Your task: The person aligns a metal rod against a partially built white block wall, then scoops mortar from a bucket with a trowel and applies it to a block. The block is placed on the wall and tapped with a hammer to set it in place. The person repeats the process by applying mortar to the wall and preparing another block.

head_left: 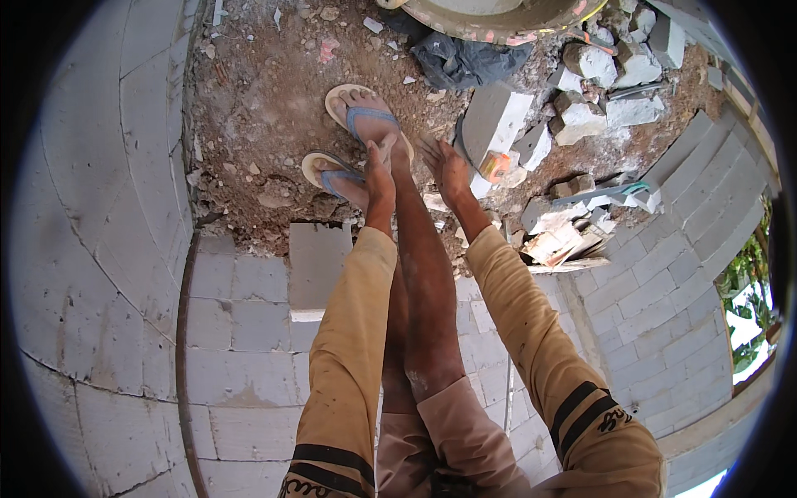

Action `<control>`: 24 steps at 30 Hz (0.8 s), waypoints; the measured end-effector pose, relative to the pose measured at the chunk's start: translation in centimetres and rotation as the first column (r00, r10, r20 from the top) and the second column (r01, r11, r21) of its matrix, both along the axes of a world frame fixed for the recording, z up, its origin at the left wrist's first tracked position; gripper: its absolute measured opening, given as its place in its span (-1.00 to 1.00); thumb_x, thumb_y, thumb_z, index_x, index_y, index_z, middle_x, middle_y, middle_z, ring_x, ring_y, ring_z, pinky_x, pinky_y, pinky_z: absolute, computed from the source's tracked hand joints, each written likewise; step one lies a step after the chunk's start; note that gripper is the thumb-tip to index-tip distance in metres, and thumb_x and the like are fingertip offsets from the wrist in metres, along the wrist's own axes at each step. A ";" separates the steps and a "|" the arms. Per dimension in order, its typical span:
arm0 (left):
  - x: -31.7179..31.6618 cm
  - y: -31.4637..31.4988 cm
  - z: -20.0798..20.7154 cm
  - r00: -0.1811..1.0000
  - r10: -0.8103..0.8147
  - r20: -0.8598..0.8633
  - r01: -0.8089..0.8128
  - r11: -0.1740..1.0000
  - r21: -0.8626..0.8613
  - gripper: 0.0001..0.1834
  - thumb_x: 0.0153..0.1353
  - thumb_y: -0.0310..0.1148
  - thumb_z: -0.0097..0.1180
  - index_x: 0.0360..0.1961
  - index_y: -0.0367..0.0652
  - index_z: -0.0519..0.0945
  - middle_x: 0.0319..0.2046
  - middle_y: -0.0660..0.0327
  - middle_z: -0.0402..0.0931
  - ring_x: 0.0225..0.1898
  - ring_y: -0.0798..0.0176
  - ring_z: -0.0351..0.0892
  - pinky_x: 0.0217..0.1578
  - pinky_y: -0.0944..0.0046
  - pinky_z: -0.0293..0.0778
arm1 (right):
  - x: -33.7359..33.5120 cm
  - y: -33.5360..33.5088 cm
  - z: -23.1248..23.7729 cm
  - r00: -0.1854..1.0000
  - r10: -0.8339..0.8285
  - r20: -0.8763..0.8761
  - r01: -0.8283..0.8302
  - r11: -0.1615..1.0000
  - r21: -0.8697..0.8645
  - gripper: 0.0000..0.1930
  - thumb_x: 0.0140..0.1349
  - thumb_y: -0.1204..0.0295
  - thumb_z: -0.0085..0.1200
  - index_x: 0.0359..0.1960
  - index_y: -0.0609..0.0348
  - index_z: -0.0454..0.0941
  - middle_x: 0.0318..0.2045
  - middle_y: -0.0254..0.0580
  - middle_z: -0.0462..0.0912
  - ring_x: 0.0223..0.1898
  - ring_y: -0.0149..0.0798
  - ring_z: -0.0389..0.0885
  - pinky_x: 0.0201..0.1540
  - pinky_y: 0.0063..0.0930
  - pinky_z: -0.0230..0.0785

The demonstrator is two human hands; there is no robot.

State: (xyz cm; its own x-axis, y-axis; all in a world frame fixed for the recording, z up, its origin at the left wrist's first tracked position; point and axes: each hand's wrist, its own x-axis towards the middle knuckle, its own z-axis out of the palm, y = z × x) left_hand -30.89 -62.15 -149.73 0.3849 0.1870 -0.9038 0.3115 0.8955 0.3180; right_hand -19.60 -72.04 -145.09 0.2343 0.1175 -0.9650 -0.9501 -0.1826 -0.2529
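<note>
Both my arms, in tan sleeves with dark bands, reach forward over my legs. My left hand (380, 184) is in front of my shin and sandalled feet, fingers stretched out and nothing in it. Opposite it, my right hand (451, 173) is open too, its fingers apart and its palm turned toward the left hand. Nearest to the right hand stands a pale grey block (496, 120) with a small orange object (496, 167) at its lower end. A blue-strapped sandal (353, 116) is on the farther foot, another (332, 176) on the nearer one.
Broken block pieces (591, 65) lie at the far right, beside black plastic sheeting (469, 60) and a large round mortar-stained tub (498, 31). A teal long-handled tool (602, 193) rests on rubble. Block walls (100, 207) rise at left and right (664, 274); the ground is rough dirt (249, 108).
</note>
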 end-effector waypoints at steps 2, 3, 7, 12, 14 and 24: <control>0.2 -0.2 0.1 1.000 0.015 -0.013 -0.015 1.000 0.006 -0.11 0.53 0.24 -0.61 0.41 -0.41 0.27 0.47 -0.08 0.15 0.56 0.05 -0.06 0.52 0.13 -0.29 | -0.1 0.1 -0.1 0.999 0.035 0.019 -0.035 0.999 0.024 -0.39 0.59 0.14 -0.45 0.40 0.43 0.22 0.42 0.08 0.31 0.45 -0.05 0.25 0.54 -0.22 -0.11; 0.4 -0.2 0.2 1.000 0.022 -0.019 -0.022 1.000 0.009 -0.10 0.52 0.24 -0.61 0.40 -0.41 0.28 0.47 -0.08 0.16 0.56 0.04 -0.05 0.52 0.14 -0.29 | -0.1 0.1 -0.1 0.999 0.031 0.018 -0.031 0.999 0.015 -0.39 0.59 0.14 -0.46 0.40 0.43 0.22 0.42 0.08 0.31 0.45 -0.05 0.25 0.54 -0.22 -0.11; 1.1 -0.1 1.0 1.000 0.017 -0.016 -0.017 1.000 0.007 -0.09 0.52 0.24 -0.64 0.40 -0.40 0.29 0.46 -0.08 0.17 0.55 0.04 -0.04 0.52 0.12 -0.26 | -0.1 0.2 0.0 1.000 0.015 0.015 -0.015 1.000 -0.001 -0.41 0.58 0.18 -0.42 0.39 0.46 0.22 0.39 0.10 0.35 0.44 -0.05 0.26 0.54 -0.25 -0.06; 0.7 0.0 0.6 0.999 0.015 -0.042 -0.015 1.000 -0.001 -0.12 0.54 0.21 -0.62 0.39 -0.43 0.29 0.45 -0.10 0.19 0.54 0.02 0.00 0.52 0.13 -0.21 | -0.3 0.4 0.2 1.000 -0.015 0.010 0.015 1.000 -0.020 -0.42 0.58 0.19 -0.42 0.39 0.48 0.21 0.39 0.13 0.33 0.44 -0.04 0.25 0.53 -0.23 -0.05; 0.3 0.0 0.3 0.999 0.017 -0.051 -0.017 1.000 -0.002 -0.13 0.54 0.19 -0.60 0.39 -0.44 0.29 0.45 -0.10 0.19 0.53 0.01 0.03 0.51 0.14 -0.19 | -0.6 0.6 0.3 0.999 -0.036 0.009 0.036 0.999 0.003 -0.42 0.58 0.19 -0.43 0.38 0.48 0.22 0.38 0.15 0.34 0.44 -0.04 0.26 0.53 -0.23 -0.04; -0.2 -1.1 -0.2 0.994 0.104 -0.022 -0.102 0.992 0.070 -0.17 0.56 0.14 -0.55 0.34 -0.49 0.34 0.38 -0.13 0.28 0.48 0.01 0.14 0.49 0.15 -0.10 | -3.5 2.7 0.0 0.977 -0.213 0.019 0.212 0.976 0.038 -0.44 0.59 0.21 -0.40 0.34 0.49 0.29 0.34 0.14 0.40 0.40 -0.07 0.34 0.52 -0.26 0.01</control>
